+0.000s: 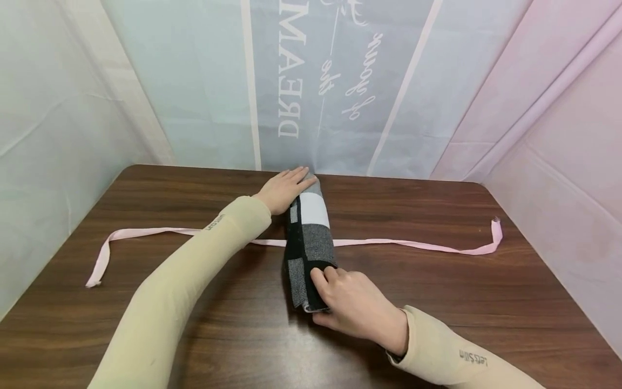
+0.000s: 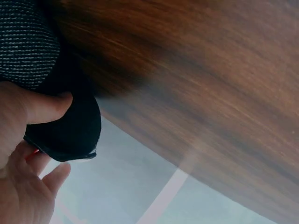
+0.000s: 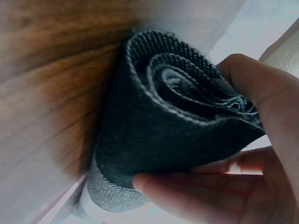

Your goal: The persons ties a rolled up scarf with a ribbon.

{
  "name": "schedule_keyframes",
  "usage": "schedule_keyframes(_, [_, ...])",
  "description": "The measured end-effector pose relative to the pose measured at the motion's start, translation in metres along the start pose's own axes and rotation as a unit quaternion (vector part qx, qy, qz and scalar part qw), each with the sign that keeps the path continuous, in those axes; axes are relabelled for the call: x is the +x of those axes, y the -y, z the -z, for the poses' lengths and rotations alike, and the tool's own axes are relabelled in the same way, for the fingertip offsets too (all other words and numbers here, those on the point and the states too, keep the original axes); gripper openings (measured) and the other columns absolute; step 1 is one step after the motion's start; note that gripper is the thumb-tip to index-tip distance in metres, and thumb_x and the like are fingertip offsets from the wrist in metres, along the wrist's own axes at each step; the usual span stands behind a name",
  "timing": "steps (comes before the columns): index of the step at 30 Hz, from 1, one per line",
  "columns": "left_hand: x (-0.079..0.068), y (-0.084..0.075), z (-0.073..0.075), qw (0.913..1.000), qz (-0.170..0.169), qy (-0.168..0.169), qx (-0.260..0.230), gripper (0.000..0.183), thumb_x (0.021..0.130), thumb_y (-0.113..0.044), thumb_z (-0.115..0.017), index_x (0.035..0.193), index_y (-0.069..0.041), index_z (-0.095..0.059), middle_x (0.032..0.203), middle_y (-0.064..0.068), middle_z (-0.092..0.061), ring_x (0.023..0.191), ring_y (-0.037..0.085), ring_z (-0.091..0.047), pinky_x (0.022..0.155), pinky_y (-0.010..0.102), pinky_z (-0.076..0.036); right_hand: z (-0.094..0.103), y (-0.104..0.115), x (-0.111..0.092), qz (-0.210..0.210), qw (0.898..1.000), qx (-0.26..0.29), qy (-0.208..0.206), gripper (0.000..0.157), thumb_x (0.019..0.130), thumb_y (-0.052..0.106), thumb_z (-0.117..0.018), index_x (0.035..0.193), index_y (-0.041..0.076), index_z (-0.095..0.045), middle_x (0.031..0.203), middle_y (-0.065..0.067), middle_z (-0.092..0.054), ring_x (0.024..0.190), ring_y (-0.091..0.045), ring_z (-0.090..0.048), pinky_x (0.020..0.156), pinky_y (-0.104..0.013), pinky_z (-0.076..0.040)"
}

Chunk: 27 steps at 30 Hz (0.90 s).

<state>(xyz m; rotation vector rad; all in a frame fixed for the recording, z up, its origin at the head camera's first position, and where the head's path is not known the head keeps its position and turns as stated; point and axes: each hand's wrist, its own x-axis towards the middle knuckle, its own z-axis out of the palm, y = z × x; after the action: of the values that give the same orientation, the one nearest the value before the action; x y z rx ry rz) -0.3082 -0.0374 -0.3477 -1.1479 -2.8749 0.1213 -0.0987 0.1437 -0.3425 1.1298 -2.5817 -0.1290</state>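
A black, grey and white checked cloth [image 1: 317,237], rolled into a flattened tube, lies lengthwise on the table over a pink ribbon [image 1: 389,242]. My left hand [image 1: 284,190] holds its far end; in the left wrist view the thumb [image 2: 49,107] lies on the black part of the roll, with fingers on the other side. At the near end, my right hand [image 1: 357,302] grips the roll between thumb and fingers. The right wrist view shows the spiral layers of the roll's end [image 3: 187,88]. The ribbon's middle is hidden beneath the cloth.
The ribbon stretches left and right across the brown wooden table [image 1: 233,335], its left end bent toward me and its right end bent away. A printed curtain [image 1: 209,81] hangs behind the table's far edge, with pale fabric at both sides.
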Motion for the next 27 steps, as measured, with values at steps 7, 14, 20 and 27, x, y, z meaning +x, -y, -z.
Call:
schedule_keyframes(7, [-0.0010, -0.0013, -0.0005, 0.9998, 0.004, 0.011, -0.013, 0.062, 0.098, 0.005, -0.041, 0.153, -0.012, -0.020, 0.158, 0.017, -0.020, 0.147, 0.029, -0.016, 0.118, 0.041, -0.020, 0.0017, 0.0028, 0.0042, 0.016, 0.999, -0.025, 0.018, 0.058, 0.063, 0.050, -0.079, 0.086, 0.008, -0.046, 0.063, 0.001, -0.042, 0.049, -0.013, -0.046, 0.041, -0.026, -0.037])
schedule_keyframes(14, [0.0024, -0.0050, -0.0005, 0.9992, 0.013, 0.024, -0.028, 0.064, 0.098, 0.004, -0.040, 0.154, -0.015, -0.016, 0.160, 0.015, -0.015, 0.148, 0.027, -0.012, 0.119, 0.042, -0.017, 0.0029, 0.0028, 0.0051, 0.013, 0.999, -0.034, 0.029, 0.056, 0.062, 0.050, -0.079, 0.084, 0.010, -0.046, 0.064, 0.002, -0.040, 0.049, -0.013, -0.045, 0.040, -0.026, -0.035])
schedule_keyframes(20, [0.0051, -0.0056, -0.0042, 0.9984, 0.016, 0.038, -0.039, 0.067, 0.097, 0.006, -0.041, 0.155, -0.014, -0.013, 0.161, 0.013, -0.010, 0.149, 0.026, -0.008, 0.120, 0.039, -0.015, -0.0002, 0.0020, 0.0048, 0.023, 0.998, -0.039, 0.037, 0.056, 0.060, 0.053, -0.078, 0.083, 0.012, -0.047, 0.065, 0.002, -0.041, 0.049, -0.013, -0.045, 0.040, -0.027, -0.034])
schedule_keyframes(27, [0.0045, -0.0027, -0.0086, 0.9985, 0.017, 0.033, -0.040, 0.068, 0.097, 0.008, -0.041, 0.155, -0.015, -0.012, 0.161, 0.013, -0.009, 0.149, 0.026, -0.007, 0.119, 0.040, -0.015, -0.0031, -0.0014, 0.0044, 0.033, 0.998, -0.035, 0.035, 0.057, 0.063, 0.056, -0.076, 0.085, 0.012, -0.049, 0.067, 0.002, -0.044, 0.051, -0.013, -0.048, 0.042, -0.027, -0.036])
